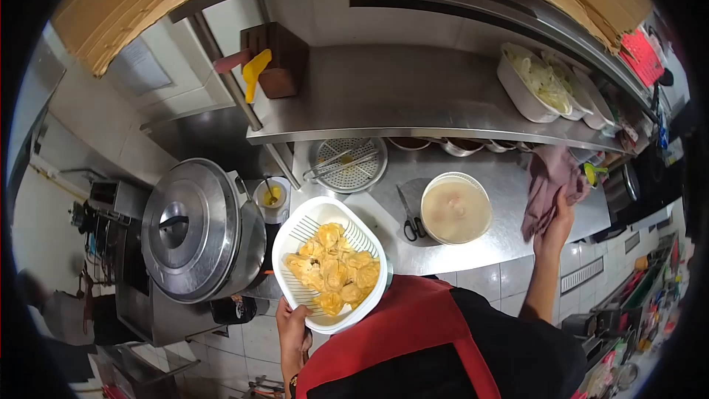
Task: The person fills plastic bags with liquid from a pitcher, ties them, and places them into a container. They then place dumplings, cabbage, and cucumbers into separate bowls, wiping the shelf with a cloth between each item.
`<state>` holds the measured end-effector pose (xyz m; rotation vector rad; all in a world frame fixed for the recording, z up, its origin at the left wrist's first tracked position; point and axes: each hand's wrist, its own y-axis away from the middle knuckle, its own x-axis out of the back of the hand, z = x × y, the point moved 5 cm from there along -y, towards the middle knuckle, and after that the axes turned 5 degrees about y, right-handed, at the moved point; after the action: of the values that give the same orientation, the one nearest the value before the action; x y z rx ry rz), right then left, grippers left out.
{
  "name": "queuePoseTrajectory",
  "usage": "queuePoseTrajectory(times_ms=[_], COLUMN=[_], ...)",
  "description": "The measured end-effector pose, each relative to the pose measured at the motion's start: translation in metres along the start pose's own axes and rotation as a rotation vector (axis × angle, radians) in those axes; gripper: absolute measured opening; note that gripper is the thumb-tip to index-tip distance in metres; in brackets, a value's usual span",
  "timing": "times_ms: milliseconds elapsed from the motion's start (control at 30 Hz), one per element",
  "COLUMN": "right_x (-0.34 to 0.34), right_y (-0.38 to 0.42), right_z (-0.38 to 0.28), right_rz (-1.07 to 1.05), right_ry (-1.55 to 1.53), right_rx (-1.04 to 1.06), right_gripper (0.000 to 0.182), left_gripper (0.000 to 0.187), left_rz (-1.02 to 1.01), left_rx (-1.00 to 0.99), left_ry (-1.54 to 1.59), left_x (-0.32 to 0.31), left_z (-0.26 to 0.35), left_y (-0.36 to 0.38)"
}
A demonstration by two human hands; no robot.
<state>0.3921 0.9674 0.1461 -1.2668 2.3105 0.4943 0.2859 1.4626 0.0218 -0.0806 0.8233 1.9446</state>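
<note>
My left hand (293, 326) grips the near-left rim of a white slotted basket (297, 230), its thumb over the edge. Inside lies a heap of yellow folded dumplings (336, 270). The basket is held close to my red and black apron, beside the counter's front edge. My right hand (559, 223) is closed on a mauve cloth (548, 177) at the right end of the counter. Between the two hands, a round tub of cloudy liquid (456, 208) stands on the counter with black-handled scissors (412, 223) to its left.
A large lidded steel pot (193, 229) stands at left, near a small bowl with a spoon (272, 198). Tongs lie on a perforated round tray (348, 165). The steel shelf (399, 89) above carries a knife block (273, 59) and white tubs of sliced vegetables (533, 85).
</note>
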Motion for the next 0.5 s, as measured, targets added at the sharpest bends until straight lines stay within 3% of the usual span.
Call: queuePoseTrajectory(times_ms=[67, 100, 133, 167, 200, 233, 267, 300, 367, 433, 467, 500], right_x=[-0.038, -0.079, -0.134, -0.172, -0.207, -0.229, -0.261, -0.281, -0.317, -0.311, -0.286, -0.26], right_y=[0.006, 0.001, 0.003, -0.01, -0.058, -0.078, -0.089, -0.101, -0.127, -0.203, -0.254, -0.3], right_z=[-0.012, -0.005, 0.015, 0.034, 0.09, 0.135, 0.171, 0.19, 0.186, 0.178, 0.168, 0.154], right_rz=[0.099, -0.172, -0.193, -0.411, -0.824, -0.739, -1.166, -1.118, -1.142, -1.309, -1.049, -0.942], right_ry=[0.614, 0.984, 0.867, 1.298, 1.683, 1.927, 1.878, 1.782, 1.575, 1.368, 1.422, 1.763], right_rx=[0.336, 0.774, 0.795, 1.087, 0.41, 0.584, 0.863, 1.073, 1.026, 0.863, 0.975, 0.816], right_gripper=[0.038, 0.032, 0.039, 0.044, 0.051, 0.064, 0.073, 0.071, 0.067, 0.052, 0.04, 0.038], left_gripper=[0.039, 0.039, 0.038, 0.038, 0.038, 0.037, 0.036, 0.034, 0.034, 0.035, 0.035, 0.035], left_rz=[-0.036, -0.052, -0.05, -0.051, -0.071, -0.046, -0.015, 0.002, 0.042, 0.068, 0.084, 0.113], left_rx=[0.005, 0.012, -0.018, -0.046, -0.033, -0.062, -0.087, -0.104, -0.138, -0.151, -0.17, -0.177], left_ry=[-0.009, -0.023, -0.05, -0.075, -0.086, -0.094, -0.1, -0.126, -0.167, -0.135, -0.093, -0.091], left_x=[-0.005, -0.004, -0.001, 0.001, 0.0, 0.0, 0.001, 0.003, 0.0, 0.012, 0.019, 0.029], left_z=[0.007, 0.008, 0.01, 0.01, 0.009, 0.01, 0.011, 0.008, 0.008, -0.005, -0.008, -0.01], left_y=[-0.007, -0.009, -0.009, -0.009, -0.006, -0.001, 0.004, 0.006, 0.014, 0.022, 0.027, 0.038])
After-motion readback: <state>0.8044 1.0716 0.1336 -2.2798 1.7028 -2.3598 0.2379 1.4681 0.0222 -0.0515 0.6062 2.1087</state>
